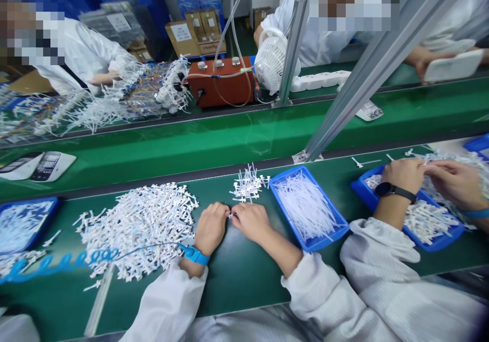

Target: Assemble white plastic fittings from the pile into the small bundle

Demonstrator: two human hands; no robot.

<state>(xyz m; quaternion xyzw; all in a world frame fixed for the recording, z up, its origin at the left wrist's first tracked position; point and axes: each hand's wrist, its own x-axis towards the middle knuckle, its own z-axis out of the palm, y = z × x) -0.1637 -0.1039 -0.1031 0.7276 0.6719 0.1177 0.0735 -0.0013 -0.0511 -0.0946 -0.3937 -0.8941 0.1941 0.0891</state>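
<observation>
The left hand (212, 226) and right hand (250, 222) meet above the worktop (237, 273), the fingers of both drawn narrow and pinching one small white piece (229, 215) between them. Left of the fingers: a broad pile of white connectors (141, 225). Right of the fingers: a blue tray (326, 238) of thin white tubes (303, 207). Just beyond the fingers: a small cluster of stemmed pieces (249, 184). Farther off, past the worktop's edge: a green belt (183, 146), then a red box (219, 87). Progress, by judgement: the cluster, its stems resembling the tray's tubes, appears to be the done portion; the large pile and well-filled tray suggest that most is left. Counts: one piece between the fingers, one pile, one cluster, one tray beside the right hand, one red box; connectors, tubes and stemmed pieces overlap too much to number.
</observation>
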